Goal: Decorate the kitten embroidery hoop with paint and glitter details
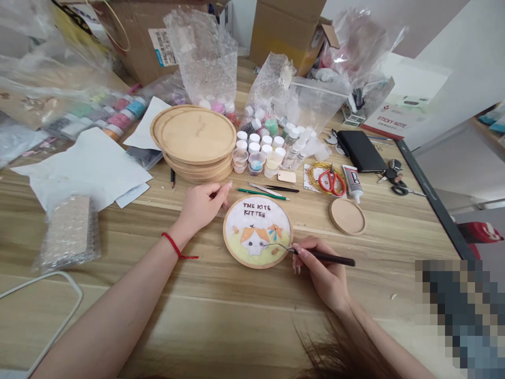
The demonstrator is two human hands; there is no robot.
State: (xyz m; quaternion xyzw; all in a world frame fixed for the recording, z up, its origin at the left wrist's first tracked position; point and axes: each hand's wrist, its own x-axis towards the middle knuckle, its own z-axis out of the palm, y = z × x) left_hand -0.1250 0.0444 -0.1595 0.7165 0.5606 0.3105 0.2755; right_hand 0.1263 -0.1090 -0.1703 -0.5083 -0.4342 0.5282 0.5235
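Note:
A round wooden-rimmed plaque (258, 213) lies on the table, with the words "THE KITE KITTEN" above a white and orange cat on a pale yellow ground. My right hand (321, 266) holds a black-handled tool (335, 257) like a pen. The tool's thin, bent metal tip is over the cat's face, by its right eye, and my fingers are at the plaque's lower right rim. At the upper left rim rests my left hand (205, 205), its fingers curled in loosely; I see nothing in them.
Behind the plaque lie a green pencil (262, 194) and black tweezers (282, 188). Stacked wooden plates (193, 134) stand at the back left beside several white-capped jars (254, 139). To the right are red-handled pliers (331, 181), a glue tube (352, 181) and a small wooden dish (347, 216).

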